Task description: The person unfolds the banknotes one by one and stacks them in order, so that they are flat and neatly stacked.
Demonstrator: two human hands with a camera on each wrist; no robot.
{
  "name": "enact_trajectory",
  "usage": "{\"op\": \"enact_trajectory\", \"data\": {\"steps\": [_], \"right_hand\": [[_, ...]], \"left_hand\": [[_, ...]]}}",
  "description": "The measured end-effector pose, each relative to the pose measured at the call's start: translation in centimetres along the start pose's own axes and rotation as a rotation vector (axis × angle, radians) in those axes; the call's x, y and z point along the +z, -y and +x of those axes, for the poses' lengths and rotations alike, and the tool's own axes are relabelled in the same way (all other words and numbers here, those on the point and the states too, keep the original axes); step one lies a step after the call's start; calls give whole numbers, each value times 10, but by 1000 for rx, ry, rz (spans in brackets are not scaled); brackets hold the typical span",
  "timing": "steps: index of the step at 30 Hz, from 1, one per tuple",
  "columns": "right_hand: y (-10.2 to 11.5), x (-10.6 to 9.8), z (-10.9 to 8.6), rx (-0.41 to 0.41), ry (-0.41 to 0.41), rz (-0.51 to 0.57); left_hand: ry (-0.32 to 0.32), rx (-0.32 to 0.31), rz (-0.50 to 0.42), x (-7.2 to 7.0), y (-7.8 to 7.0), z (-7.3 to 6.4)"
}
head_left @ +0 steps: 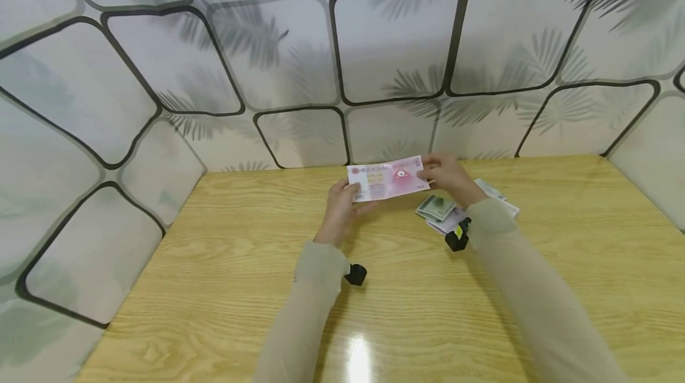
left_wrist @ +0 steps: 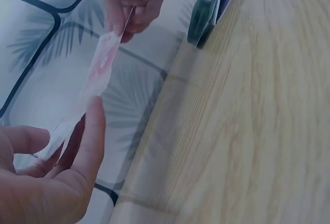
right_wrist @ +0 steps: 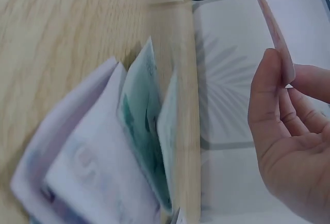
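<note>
A pink banknote (head_left: 387, 179) is stretched out between both hands above the far part of the table, its printed face towards the head camera. My left hand (head_left: 341, 207) pinches its left end, thumb in front and fingers behind. At the opposite end, my right hand (head_left: 449, 178) pinches the note between thumb and fingers. The right wrist view shows the note (right_wrist: 273, 28) nearly edge-on. Below the right hand lie a folded green banknote (head_left: 436, 209) and pale purple banknotes (right_wrist: 93, 157), also folded. The right forearm partly hides more pale folded paper (head_left: 505, 198).
The wooden table (head_left: 241, 276) meets a patterned wall covering (head_left: 396, 44) just behind the hands, with another panel (head_left: 80, 151) along the left side. Small black devices sit at the left wrist (head_left: 355, 275) and right wrist (head_left: 456, 239).
</note>
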State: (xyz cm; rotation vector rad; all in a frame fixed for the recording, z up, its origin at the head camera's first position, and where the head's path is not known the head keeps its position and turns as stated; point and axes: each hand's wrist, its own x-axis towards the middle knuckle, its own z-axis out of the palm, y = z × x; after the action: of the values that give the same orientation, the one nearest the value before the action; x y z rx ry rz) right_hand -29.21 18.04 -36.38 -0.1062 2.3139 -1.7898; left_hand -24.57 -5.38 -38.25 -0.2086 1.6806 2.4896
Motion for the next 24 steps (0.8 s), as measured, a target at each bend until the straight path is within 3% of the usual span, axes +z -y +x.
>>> {"op": "enact_trajectory", "data": {"steps": [11,24], "right_hand": [[-3,-12,-15,-14,34,49],[-4,-11,-30,-16,76,37]], "left_hand": [[-40,28,230,-20,-14,-4],[17,62,358,-33,-20,-13]]}}
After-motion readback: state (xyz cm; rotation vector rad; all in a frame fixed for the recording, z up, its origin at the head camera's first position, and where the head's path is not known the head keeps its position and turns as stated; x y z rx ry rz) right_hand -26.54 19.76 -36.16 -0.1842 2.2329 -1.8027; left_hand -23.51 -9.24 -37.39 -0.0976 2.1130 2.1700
